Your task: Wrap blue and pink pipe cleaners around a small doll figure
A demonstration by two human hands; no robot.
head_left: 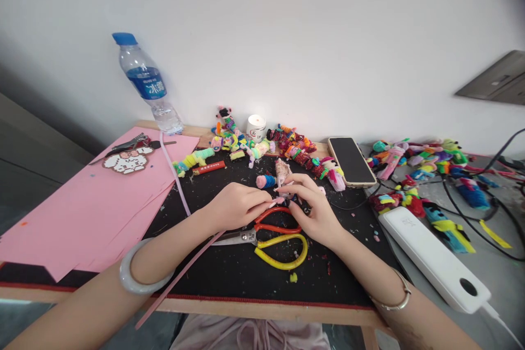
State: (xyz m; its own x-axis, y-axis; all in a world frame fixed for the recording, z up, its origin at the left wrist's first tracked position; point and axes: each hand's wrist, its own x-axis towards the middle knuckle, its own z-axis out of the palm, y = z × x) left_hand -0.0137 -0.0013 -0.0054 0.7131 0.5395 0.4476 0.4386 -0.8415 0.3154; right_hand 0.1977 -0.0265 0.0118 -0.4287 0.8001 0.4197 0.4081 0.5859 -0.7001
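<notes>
My left hand [240,206] is closed in a pinch, with a long pink pipe cleaner [176,281] running out beneath it toward the table's front edge. Close by, my right hand [310,206] curves its thumb and fingers around the small pink end between the two hands. Partly behind the right fingers lies a small pale pink doll-like figure [282,168], beside a blue and pink fuzzy roll [266,181]. Scissors [283,268] with one red and one yellow handle rest under and in front of both hands, their blades partly covered by my left forearm.
Pink paper sheets [86,213] and a tilted water bottle [147,85] are at left. Several fuzzy figures [303,158] sit behind, near a white cup [256,128]. At right are a phone [353,161], a white power strip [435,260], cables and more fuzzy figures [447,235].
</notes>
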